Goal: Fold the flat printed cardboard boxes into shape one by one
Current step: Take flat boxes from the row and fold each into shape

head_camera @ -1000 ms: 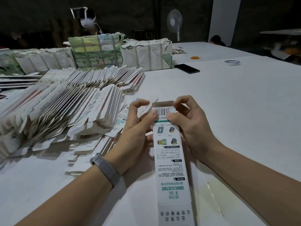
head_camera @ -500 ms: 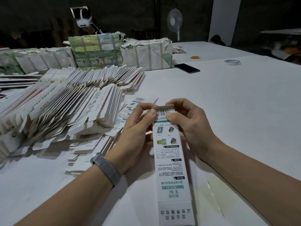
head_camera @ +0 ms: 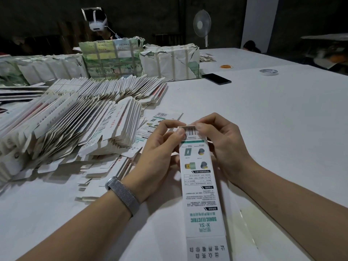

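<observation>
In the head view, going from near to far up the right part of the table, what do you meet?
Box held by both hands → right hand gripping its far end → black phone → roll of tape → orange rubber bands → standing fan beyond the table.

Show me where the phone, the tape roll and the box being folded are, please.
phone (head_camera: 216,78): head view, on the middle of its dark screen.
tape roll (head_camera: 268,72): head view, on its near rim.
box being folded (head_camera: 201,189): head view, on its printed top panel.
</observation>
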Available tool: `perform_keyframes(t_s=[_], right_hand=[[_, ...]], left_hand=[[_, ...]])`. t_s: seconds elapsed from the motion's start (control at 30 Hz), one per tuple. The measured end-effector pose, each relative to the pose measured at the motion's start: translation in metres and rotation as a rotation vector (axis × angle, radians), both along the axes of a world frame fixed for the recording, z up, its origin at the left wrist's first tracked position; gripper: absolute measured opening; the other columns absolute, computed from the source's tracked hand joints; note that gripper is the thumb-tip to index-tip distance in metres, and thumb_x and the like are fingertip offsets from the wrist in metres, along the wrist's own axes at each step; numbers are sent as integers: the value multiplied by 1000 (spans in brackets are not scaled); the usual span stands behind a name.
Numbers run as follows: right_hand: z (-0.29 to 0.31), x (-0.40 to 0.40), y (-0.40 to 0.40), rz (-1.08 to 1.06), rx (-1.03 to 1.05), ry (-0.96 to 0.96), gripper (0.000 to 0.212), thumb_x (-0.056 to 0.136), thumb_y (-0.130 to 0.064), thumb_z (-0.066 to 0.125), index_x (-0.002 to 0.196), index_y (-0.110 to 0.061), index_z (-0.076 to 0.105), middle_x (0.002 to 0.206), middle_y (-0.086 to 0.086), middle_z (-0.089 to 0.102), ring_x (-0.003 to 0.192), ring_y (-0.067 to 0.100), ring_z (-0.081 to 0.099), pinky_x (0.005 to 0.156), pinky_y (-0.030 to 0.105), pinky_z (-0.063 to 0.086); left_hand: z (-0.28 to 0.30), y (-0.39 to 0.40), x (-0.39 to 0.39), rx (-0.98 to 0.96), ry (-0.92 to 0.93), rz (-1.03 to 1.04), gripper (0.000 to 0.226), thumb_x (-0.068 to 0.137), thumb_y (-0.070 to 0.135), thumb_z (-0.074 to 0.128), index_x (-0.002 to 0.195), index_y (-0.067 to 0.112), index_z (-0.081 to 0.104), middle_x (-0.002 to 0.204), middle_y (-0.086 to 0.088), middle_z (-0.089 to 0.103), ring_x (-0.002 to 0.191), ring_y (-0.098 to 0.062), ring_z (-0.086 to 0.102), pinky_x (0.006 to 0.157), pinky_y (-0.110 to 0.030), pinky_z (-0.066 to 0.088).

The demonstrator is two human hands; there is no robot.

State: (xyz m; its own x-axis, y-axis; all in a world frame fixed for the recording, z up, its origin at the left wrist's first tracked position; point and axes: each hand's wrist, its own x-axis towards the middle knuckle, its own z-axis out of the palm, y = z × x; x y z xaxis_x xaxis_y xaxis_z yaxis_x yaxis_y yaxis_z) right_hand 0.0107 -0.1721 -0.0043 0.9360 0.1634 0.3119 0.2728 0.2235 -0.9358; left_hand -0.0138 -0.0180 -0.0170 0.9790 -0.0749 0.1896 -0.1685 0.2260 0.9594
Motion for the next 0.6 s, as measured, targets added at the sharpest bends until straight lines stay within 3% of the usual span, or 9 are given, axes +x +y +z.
perform_keyframes(t_s=[0.07, 0.23, 0.43, 0.53, 0.6], right_hand=[[1, 0, 1, 6, 11, 21, 28, 96, -10, 60, 71, -20, 67, 80, 12, 69, 67, 26, 65, 54, 26, 50], [1, -1, 1, -10, 8, 47, 31, 91, 1, 63, 69, -19, 70, 84, 15, 71, 73, 31, 68, 75, 50, 54], [1, 2, 0, -55, -19, 47, 31, 82, 1, 64, 61, -22, 68, 76, 13, 71, 65, 25, 68, 63, 38, 55], [0, 1, 1, -27, -15, 88, 19, 74, -11, 61, 61, -24, 67, 68, 4, 68, 60, 23, 68, 56, 31, 53], [-1, 2, 0, -11, 0, 115, 21, 76, -9, 61, 63, -24, 67, 67, 3, 65, 59, 24, 67, 56, 31, 52]], left_hand=[[1, 0, -1, -6, 2, -9, 2, 92, 29, 66, 91, 29, 67, 90, -14, 64, 72, -21, 63, 68, -37, 45], [3, 0, -3, -7, 14, -16, 8, 84, 34, 65, 89, 29, 67, 93, -17, 63, 78, -33, 56, 67, -35, 45], [2, 0, -4, 34, 12, -37, 7, 85, 35, 66, 90, 29, 66, 93, -14, 67, 74, -33, 60, 44, -25, 45], [1, 0, -4, 37, 3, -42, 3, 90, 32, 67, 91, 29, 68, 93, -13, 67, 70, -28, 64, 41, -22, 45], [2, 0, -5, 35, 8, -42, 7, 87, 33, 68, 91, 28, 68, 92, -13, 68, 70, -28, 64, 39, -21, 43]])
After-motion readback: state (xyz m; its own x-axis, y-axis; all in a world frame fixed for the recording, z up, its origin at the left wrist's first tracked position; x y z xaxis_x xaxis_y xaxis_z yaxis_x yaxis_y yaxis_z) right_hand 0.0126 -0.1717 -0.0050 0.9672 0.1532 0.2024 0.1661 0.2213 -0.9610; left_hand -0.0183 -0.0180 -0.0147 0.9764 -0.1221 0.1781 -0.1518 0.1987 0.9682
